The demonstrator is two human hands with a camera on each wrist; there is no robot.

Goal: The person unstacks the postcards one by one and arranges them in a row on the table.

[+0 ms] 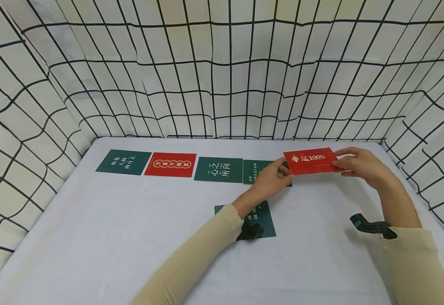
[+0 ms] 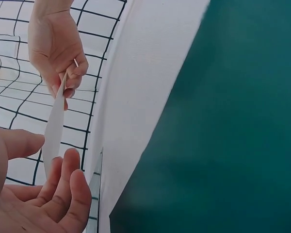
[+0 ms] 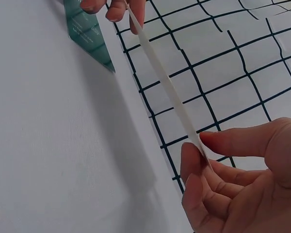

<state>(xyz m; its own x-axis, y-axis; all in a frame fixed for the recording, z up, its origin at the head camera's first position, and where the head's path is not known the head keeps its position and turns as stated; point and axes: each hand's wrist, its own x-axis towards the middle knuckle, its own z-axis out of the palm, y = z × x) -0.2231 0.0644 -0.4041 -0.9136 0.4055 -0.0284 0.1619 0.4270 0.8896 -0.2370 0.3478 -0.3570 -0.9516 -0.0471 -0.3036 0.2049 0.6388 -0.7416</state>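
A red card with white lettering (image 1: 308, 164) is held up above the far right of the table, its lettered face toward the head camera. My left hand (image 1: 270, 181) pinches its left end and my right hand (image 1: 361, 164) its right end. Both wrist views show the card edge-on as a thin pale strip (image 3: 167, 90), thumb on one side and fingers on the other. Behind my left hand lies a green card (image 1: 249, 173), partly hidden. Another green card (image 1: 269, 222) lies nearer, partly covered by my left forearm and the black wrist device.
To the left, a row continues with a green card (image 1: 219, 169), a red card (image 1: 170, 164) and a green card (image 1: 124, 162) flat on the white tablecloth (image 1: 92, 237). Black grid netting (image 1: 229, 76) over white cloth encloses the table's back and sides.
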